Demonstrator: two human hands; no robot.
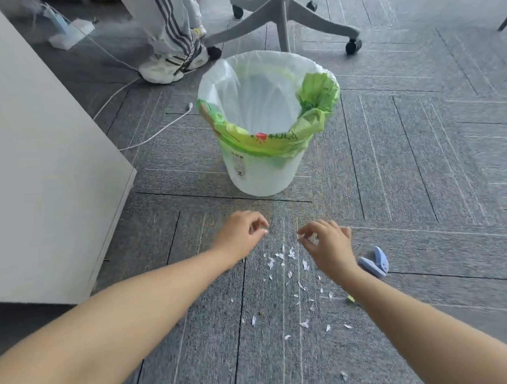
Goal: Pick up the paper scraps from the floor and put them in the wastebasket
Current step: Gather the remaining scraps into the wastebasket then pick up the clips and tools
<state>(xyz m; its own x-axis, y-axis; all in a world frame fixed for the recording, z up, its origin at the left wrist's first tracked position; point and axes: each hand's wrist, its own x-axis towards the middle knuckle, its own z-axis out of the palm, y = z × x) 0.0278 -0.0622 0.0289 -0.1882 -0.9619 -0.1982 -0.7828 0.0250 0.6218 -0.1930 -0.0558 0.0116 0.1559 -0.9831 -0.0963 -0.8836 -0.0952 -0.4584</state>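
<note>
Several small white paper scraps (289,274) lie scattered on the grey carpet between my forearms and behind my hands. The white wastebasket (263,177), lined with a clear bag and a green bag, stands upright just beyond them. My left hand (241,234) hovers over the carpet at the far edge of the scraps, thumb and forefinger pinched on a tiny white scrap. My right hand (327,245) is level with it to the right, fingers curled and pinched, a white bit showing inside the curl.
A pale blue hole punch (375,262) lies just right of my right wrist. A white cabinet (44,170) stands at the left, with a white cable (158,129) beside it. Behind the basket are a person's striped trouser legs and shoes (170,65) and an office chair base (283,21).
</note>
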